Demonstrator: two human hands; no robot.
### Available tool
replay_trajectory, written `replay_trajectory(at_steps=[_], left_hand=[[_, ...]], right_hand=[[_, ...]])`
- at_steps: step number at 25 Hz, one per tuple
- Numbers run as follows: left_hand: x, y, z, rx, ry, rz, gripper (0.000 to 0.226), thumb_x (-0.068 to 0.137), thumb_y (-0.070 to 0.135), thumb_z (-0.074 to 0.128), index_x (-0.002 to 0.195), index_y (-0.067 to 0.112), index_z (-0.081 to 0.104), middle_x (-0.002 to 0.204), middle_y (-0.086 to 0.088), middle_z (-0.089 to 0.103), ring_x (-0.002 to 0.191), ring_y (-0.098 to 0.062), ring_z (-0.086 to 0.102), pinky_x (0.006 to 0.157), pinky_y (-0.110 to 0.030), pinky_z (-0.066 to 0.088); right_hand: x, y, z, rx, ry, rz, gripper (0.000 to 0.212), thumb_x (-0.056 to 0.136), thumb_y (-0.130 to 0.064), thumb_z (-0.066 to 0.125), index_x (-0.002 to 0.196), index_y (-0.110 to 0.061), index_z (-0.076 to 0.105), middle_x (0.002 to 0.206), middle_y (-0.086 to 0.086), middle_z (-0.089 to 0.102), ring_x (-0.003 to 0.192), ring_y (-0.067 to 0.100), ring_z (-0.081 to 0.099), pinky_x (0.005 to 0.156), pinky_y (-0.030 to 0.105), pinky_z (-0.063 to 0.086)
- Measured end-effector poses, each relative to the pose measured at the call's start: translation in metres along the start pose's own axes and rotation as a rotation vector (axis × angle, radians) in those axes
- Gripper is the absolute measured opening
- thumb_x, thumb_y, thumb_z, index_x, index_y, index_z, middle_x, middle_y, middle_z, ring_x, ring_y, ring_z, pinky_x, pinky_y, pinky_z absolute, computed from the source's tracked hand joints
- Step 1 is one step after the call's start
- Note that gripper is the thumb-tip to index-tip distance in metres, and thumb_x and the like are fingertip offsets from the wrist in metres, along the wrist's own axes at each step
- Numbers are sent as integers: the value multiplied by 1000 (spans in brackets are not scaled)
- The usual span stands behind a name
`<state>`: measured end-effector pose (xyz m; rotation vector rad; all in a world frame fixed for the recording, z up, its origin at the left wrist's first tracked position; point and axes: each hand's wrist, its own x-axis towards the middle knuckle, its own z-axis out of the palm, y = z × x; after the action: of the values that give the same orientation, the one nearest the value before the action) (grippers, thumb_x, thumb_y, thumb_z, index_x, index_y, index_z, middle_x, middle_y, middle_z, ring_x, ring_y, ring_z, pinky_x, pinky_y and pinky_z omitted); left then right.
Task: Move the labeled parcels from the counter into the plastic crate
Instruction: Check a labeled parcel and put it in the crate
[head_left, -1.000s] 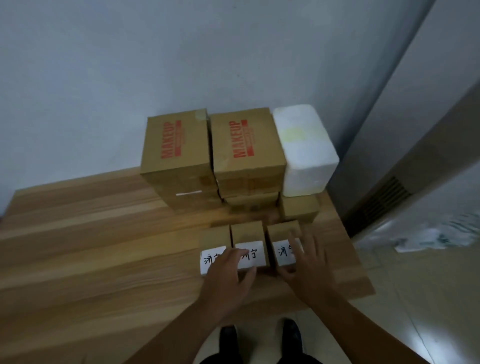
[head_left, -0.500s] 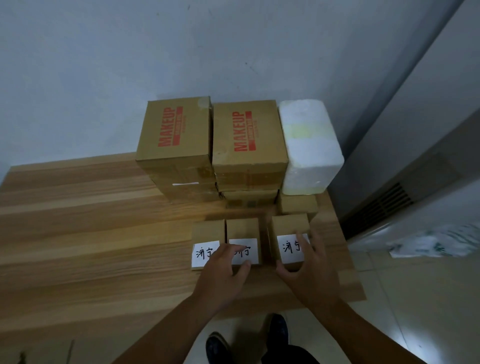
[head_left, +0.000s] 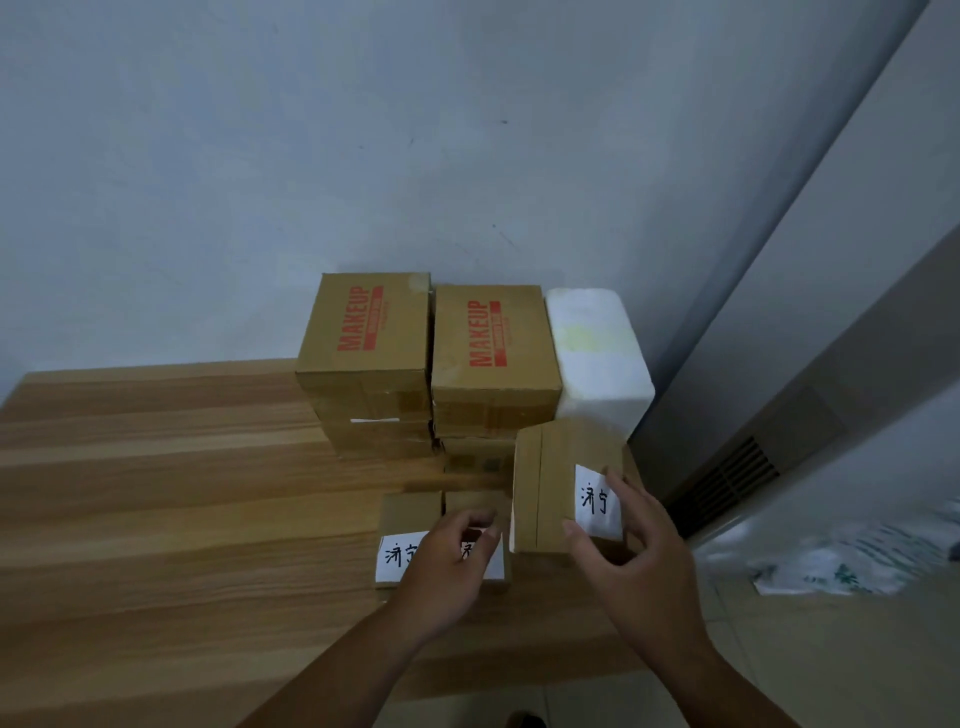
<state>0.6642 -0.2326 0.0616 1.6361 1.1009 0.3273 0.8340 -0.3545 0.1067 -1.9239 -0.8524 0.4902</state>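
Right hand (head_left: 631, 540) is gripping the raised parcel (head_left: 550, 493), a small cardboard box with a handwritten white label. The thumb is pressing the near face and the fingers are lying across the labeled face. The box is sitting tilted in the grip and appears to be clear of the wooden counter (head_left: 182, 493).

Left hand (head_left: 447, 561) is curling its fingers over the top of the middle parcel (head_left: 472, 501), with the thumb on its label side. That box is resting on the counter.

Just to the left of the left hand, the outer parcel (head_left: 408, 512) is lying untouched, against the middle parcel.

Well beyond both hands, MAKEUP cartons (head_left: 369, 332) are standing on lower cartons, beside a white foam box (head_left: 597, 353), against the wall.

No plastic crate is showing in view.

Judged progress: early stage. No parcel can be confirmed as crated. One is being carried, one is being grasped, and one is waiting.
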Motion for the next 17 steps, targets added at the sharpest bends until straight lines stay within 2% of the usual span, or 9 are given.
replay_trajectory(at_steps=[1, 4, 6, 9, 11, 14, 17], left_hand=[[-2, -1, -2, -15, 12, -10, 27, 102, 39, 54, 126, 33, 61, 123, 15, 63, 112, 3, 59, 97, -29, 51], [-10, -3, -10, -35, 42, -35, 28, 101, 42, 54, 127, 34, 61, 121, 14, 64, 109, 4, 59, 89, -28, 54], [-16, -2, -13, -72, 53, -37, 27, 101, 43, 54, 125, 36, 61, 120, 13, 65, 110, 1, 61, 88, -31, 56], [-22, 5, -14, -140, 62, -37, 22, 100, 45, 54, 121, 41, 63, 119, 16, 67, 109, 3, 63, 91, -32, 56], [-26, 13, -13, -178, 45, -29, 25, 100, 50, 52, 122, 45, 63, 118, 22, 68, 110, 8, 61, 89, -26, 53], [-34, 24, -8, -224, 7, -5, 30, 98, 58, 47, 123, 48, 61, 119, 28, 67, 111, 11, 60, 83, -18, 50], [-38, 28, -8, -300, 85, 7, 28, 100, 51, 51, 127, 48, 58, 119, 24, 69, 109, 5, 63, 81, -20, 54]], right_hand=[[3, 3, 0, 174, -37, 111, 58, 84, -35, 78, 138, -37, 58, 129, -16, 61, 109, 5, 64, 70, 18, 58], [10, 3, 0, 1024, -121, 511, 52, 89, -41, 60, 137, -20, 61, 128, 11, 70, 111, 30, 70, 77, 46, 59], [10, 4, 1, 1246, -172, 568, 51, 96, -44, 44, 135, -17, 62, 130, 17, 68, 115, 39, 67, 84, 58, 55], [11, 7, 8, 1252, -201, 538, 47, 98, -47, 38, 124, -24, 71, 128, 16, 69, 114, 39, 68, 90, 66, 52], [12, 9, 13, 1240, -231, 543, 47, 98, -48, 38, 122, -24, 72, 128, 16, 69, 114, 39, 68, 91, 66, 52], [11, 17, 22, 1144, -268, 569, 50, 98, -50, 38, 123, -22, 70, 125, 17, 71, 112, 37, 70, 83, 55, 58], [10, 25, 34, 907, -332, 584, 45, 104, -45, 39, 136, -20, 59, 121, 12, 73, 110, 31, 72, 87, 49, 58]])
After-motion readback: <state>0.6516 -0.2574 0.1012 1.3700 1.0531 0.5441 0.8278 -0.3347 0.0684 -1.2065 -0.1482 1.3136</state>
